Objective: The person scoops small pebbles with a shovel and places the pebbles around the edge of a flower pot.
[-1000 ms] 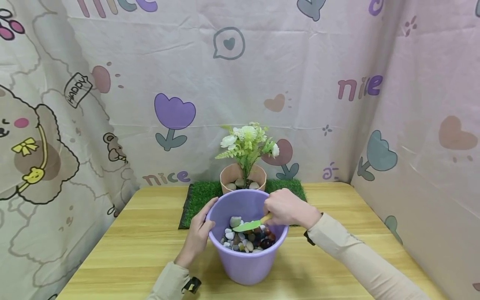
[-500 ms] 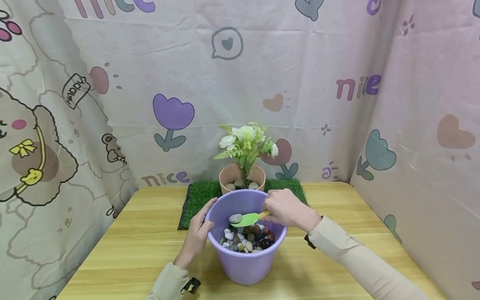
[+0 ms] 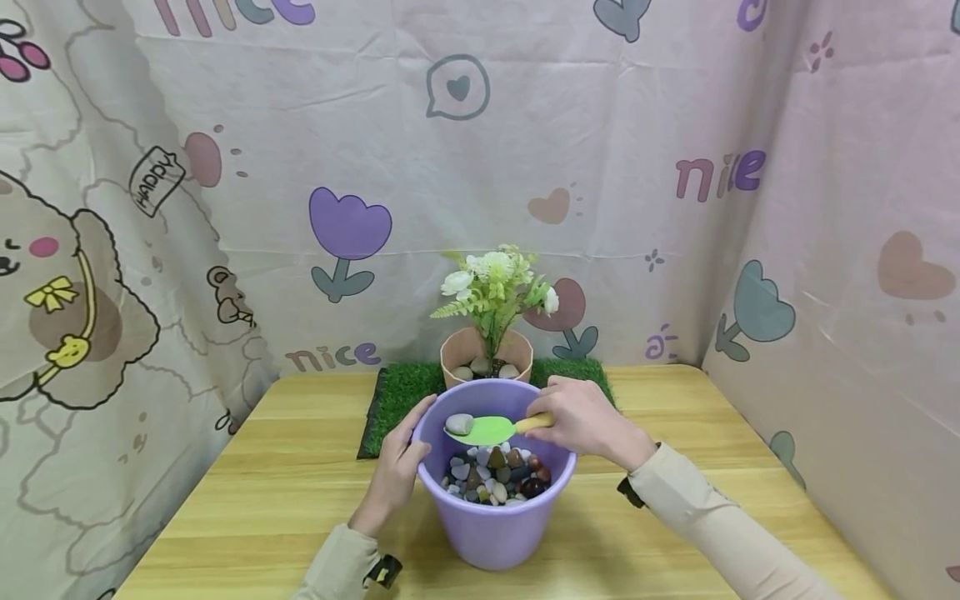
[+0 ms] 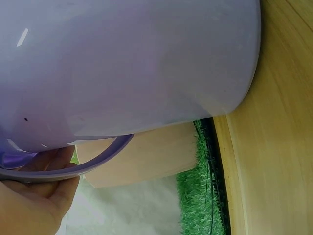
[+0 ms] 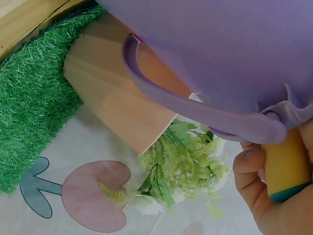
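Note:
A purple bucket (image 3: 491, 529) stands on the wooden table with many mixed pebbles (image 3: 497, 485) in its bottom. My left hand (image 3: 396, 465) grips the bucket's left rim; in the left wrist view its fingers lie by the purple bail handle (image 4: 105, 155). A small trowel with a green blade (image 3: 491, 431) is in my right hand (image 3: 587, 422), fingers wrapped round its yellow handle (image 5: 286, 166). One grey stone (image 3: 459, 424) lies on the blade's tip, above the other pebbles and inside the bucket's mouth.
Behind the bucket, a peach flowerpot (image 3: 454, 354) with white flowers (image 3: 495, 271) and several large stones sits on a green artificial grass mat (image 3: 405, 400). A printed cloth (image 3: 450, 167) hangs around the table (image 3: 262, 475).
The trowel has come up from the pebbles, carrying the grey stone, and has levelled near the bucket's top. My left hand has stayed on the rim.

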Demonstrator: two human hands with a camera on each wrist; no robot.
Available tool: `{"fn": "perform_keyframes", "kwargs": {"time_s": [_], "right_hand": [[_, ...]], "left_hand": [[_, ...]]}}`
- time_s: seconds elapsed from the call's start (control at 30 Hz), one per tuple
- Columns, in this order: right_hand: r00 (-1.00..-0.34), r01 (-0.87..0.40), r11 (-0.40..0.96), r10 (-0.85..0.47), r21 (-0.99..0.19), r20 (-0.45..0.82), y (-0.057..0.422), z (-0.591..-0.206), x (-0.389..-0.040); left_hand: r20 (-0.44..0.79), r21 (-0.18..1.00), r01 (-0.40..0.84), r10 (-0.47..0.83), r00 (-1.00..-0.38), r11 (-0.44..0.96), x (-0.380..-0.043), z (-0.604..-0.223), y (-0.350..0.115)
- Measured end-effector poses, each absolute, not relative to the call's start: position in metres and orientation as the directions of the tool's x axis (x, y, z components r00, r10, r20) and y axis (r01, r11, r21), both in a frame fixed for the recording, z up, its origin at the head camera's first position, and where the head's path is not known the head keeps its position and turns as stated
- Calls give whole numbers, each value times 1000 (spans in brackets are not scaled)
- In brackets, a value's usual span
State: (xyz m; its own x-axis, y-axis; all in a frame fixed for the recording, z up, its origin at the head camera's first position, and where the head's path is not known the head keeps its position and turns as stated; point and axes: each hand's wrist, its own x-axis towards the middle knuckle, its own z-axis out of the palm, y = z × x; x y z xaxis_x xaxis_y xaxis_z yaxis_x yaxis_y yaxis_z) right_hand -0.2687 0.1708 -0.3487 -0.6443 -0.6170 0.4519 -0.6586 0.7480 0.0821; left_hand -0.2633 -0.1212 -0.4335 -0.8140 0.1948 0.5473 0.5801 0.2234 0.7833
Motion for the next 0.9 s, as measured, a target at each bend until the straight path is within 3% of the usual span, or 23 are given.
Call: {"fn": "perform_keyframes", "kwargs": {"time_s": [0.9], "right_hand": [[-636, -668, 744, -585, 21, 504, 174, -352, -265]], "left_hand": [[541, 787, 574, 194, -818, 227, -263, -432, -121]]}}
